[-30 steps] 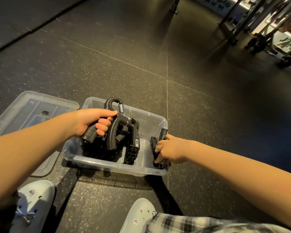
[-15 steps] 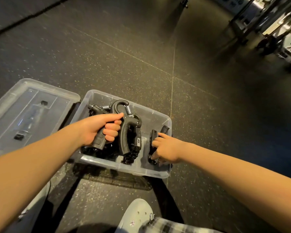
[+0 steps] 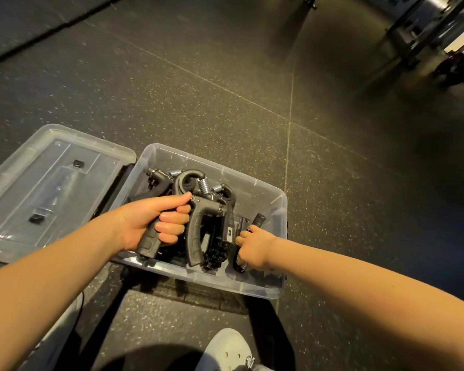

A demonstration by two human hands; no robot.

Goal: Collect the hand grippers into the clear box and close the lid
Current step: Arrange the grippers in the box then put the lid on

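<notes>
The clear box [image 3: 275, 207] sits on the dark floor in front of me, with several black hand grippers piled in it. My left hand [image 3: 156, 223] is wrapped around one handle of a black hand gripper [image 3: 196, 236] that stands over the box's middle, its spring loop at the top. My right hand [image 3: 255, 247] reaches into the box's right end and holds a smaller black hand gripper [image 3: 257, 219] low against the box wall. The clear lid [image 3: 51, 183] lies flat on the floor, left of the box.
A white shoe [image 3: 228, 349] shows at the bottom edge, near the box's front side. Gym equipment frames [image 3: 423, 30] stand at the far right. A dark seam [image 3: 51, 30] runs across the floor at the top left.
Both hands stay in the box on their grippers. My left hand's gripper has turned a little more upright. The camera has shifted, so the lid shows more fully on the left.
</notes>
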